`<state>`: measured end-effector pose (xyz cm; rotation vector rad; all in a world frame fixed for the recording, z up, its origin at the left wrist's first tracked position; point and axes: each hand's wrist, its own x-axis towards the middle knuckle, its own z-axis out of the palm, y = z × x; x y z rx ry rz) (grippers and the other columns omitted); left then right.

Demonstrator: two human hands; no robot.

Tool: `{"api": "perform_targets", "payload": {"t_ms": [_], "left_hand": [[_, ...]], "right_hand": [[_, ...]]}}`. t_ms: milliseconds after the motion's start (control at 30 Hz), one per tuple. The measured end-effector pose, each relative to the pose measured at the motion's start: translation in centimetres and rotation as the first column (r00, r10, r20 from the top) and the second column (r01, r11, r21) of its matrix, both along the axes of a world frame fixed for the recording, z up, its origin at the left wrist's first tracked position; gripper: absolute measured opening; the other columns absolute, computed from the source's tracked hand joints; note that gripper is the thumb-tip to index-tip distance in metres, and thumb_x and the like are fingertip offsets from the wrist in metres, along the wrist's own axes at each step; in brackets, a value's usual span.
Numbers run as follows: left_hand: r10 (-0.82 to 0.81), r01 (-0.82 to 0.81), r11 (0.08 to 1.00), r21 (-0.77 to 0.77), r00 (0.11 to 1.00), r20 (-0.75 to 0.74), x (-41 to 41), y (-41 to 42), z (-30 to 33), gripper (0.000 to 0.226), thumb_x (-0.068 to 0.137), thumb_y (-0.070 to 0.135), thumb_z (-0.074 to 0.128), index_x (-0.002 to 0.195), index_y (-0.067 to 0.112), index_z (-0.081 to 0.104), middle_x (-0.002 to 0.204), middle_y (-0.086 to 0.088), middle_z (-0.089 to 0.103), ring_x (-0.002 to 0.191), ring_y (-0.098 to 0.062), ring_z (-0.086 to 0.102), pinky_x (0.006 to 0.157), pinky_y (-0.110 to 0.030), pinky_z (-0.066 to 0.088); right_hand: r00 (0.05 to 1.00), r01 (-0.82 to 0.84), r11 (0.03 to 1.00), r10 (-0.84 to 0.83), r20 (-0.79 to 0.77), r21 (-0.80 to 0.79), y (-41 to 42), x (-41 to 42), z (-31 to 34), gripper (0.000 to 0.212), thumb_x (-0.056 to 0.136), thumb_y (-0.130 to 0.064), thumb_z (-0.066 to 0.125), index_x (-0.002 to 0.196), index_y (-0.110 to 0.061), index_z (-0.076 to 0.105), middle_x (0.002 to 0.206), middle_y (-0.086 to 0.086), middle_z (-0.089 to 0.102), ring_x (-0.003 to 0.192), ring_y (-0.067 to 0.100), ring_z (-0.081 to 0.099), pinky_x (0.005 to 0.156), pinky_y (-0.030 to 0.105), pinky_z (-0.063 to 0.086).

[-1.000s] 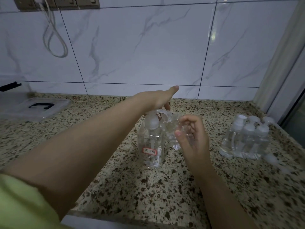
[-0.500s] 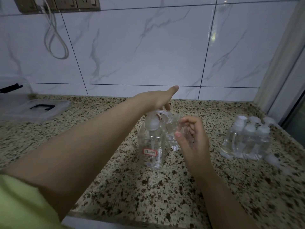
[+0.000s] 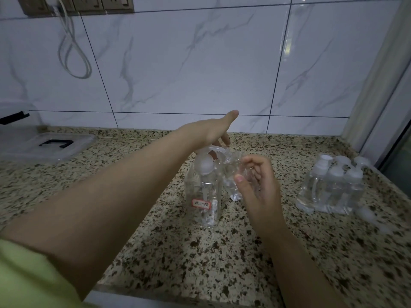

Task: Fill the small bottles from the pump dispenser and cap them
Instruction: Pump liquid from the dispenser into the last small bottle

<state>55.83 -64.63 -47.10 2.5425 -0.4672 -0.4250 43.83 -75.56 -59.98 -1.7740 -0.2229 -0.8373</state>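
Left hand (image 3: 213, 132) flat, fingers straight, pressing pump dispenser (image 3: 205, 187) head on granite counter (image 3: 169, 252). Right hand (image 3: 258, 185) curled round small clear bottle (image 3: 233, 174), held touching spout.

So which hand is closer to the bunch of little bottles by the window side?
The right hand. It holds a small clear bottle mid-counter, with bare counter between it and the capped bottles. The left hand is farther away, pressing on the pump dispenser.
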Motion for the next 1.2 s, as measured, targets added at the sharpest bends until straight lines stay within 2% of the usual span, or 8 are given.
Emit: {"api": "perform_targets", "payload": {"t_ms": [100, 500, 600, 700, 833, 933, 1067, 1200], "left_hand": [[-0.001, 0.001, 1.000, 0.022, 1.000, -0.023, 0.24, -0.07, -0.31, 0.089, 0.092, 0.076, 0.006, 0.108, 0.021, 0.075, 0.122, -0.008, 0.061, 0.118, -0.026, 0.049, 0.111, -0.050, 0.031], [-0.004, 0.004, 1.000, -0.003, 1.000, -0.005, 0.52, 0.01, -0.38, 0.090, 0.089, 0.079, 0.006, 0.103, 0.024, 0.075, 0.120, -0.006, 0.065, 0.119, -0.027, 0.051, 0.109, -0.048, 0.032], [-0.004, 0.004, 1.000, 0.011, 1.000, -0.007, 0.43, -0.06, -0.30, 0.089, 0.091, 0.077, 0.006, 0.107, 0.022, 0.074, 0.120, -0.005, 0.064, 0.115, -0.026, 0.050, 0.102, -0.044, 0.035], [0.001, -0.002, 1.000, -0.018, 1.000, -0.024, 0.52, 0.01, -0.27, 0.090, 0.089, 0.079, 0.006, 0.103, 0.024, 0.075, 0.123, -0.007, 0.064, 0.119, -0.027, 0.051, 0.108, -0.047, 0.033], [-0.008, 0.008, 1.000, 0.011, 1.000, 0.004, 0.34, -0.10, -0.13, 0.088, 0.092, 0.077, 0.007, 0.109, 0.022, 0.073, 0.122, -0.004, 0.062, 0.116, -0.025, 0.050, 0.095, -0.042, 0.034], [0.001, -0.001, 1.000, 0.001, 1.000, -0.012, 0.26, -0.06, -0.17, 0.088, 0.091, 0.077, 0.007, 0.108, 0.022, 0.074, 0.125, -0.007, 0.061, 0.122, -0.028, 0.050, 0.105, -0.047, 0.035], [0.007, -0.007, 1.000, 0.002, 1.000, 0.017, 0.17, -0.09, -0.01, 0.087, 0.092, 0.077, 0.008, 0.107, 0.022, 0.074, 0.122, -0.007, 0.062, 0.111, -0.026, 0.054, 0.098, -0.042, 0.036], [0.013, -0.012, 0.999, 0.031, 1.000, -0.007, 0.11, -0.21, -0.01, 0.088, 0.094, 0.074, 0.007, 0.112, 0.020, 0.073, 0.128, -0.006, 0.057, 0.124, -0.030, 0.046, 0.104, -0.045, 0.034]], "right_hand": [[1.000, -0.001, 1.000, 0.001, -0.010, -0.017, -0.01, 0.00, -0.06, 0.033, 0.092, -0.043, 0.058, 0.119, -0.025, 0.055, 0.112, -0.015, 0.062, 0.110, 0.016, 0.063, 0.091, 0.050, 0.054], [1.000, 0.016, 1.000, -0.016, -0.021, -0.027, -0.02, 0.08, -0.11, 0.035, 0.092, -0.044, 0.058, 0.121, -0.025, 0.054, 0.112, -0.015, 0.062, 0.107, 0.016, 0.064, 0.089, 0.051, 0.055], [1.000, 0.018, 1.000, -0.018, -0.022, -0.010, -0.01, 0.05, -0.15, 0.035, 0.092, -0.045, 0.057, 0.121, -0.025, 0.054, 0.113, -0.015, 0.062, 0.108, 0.015, 0.064, 0.090, 0.051, 0.055], [0.999, 0.018, 1.000, -0.019, -0.026, -0.020, 0.02, 0.18, -0.17, 0.035, 0.092, -0.045, 0.057, 0.121, -0.026, 0.054, 0.113, -0.014, 0.063, 0.107, 0.017, 0.064, 0.088, 0.053, 0.054], [0.999, 0.013, 1.000, -0.013, -0.029, 0.001, -0.01, 0.02, -0.19, 0.036, 0.092, -0.045, 0.057, 0.122, -0.025, 0.054, 0.115, -0.015, 0.063, 0.110, 0.015, 0.063, 0.092, 0.052, 0.054], [0.999, 0.022, 1.000, -0.022, -0.041, -0.011, 0.00, 0.06, -0.18, 0.036, 0.091, -0.047, 0.057, 0.122, -0.027, 0.054, 0.114, -0.017, 0.062, 0.108, 0.014, 0.063, 0.090, 0.052, 0.054], [0.999, 0.015, 1.000, -0.014, -0.042, 0.009, -0.04, -0.03, -0.21, 0.035, 0.092, -0.044, 0.056, 0.123, -0.027, 0.054, 0.115, -0.018, 0.062, 0.111, 0.014, 0.062, 0.093, 0.051, 0.053], [0.998, 0.016, 1.000, -0.017, -0.052, -0.008, -0.02, -0.06, -0.17, 0.035, 0.092, -0.046, 0.056, 0.121, -0.027, 0.054, 0.114, -0.017, 0.062, 0.111, 0.014, 0.063, 0.092, 0.052, 0.053]]}}
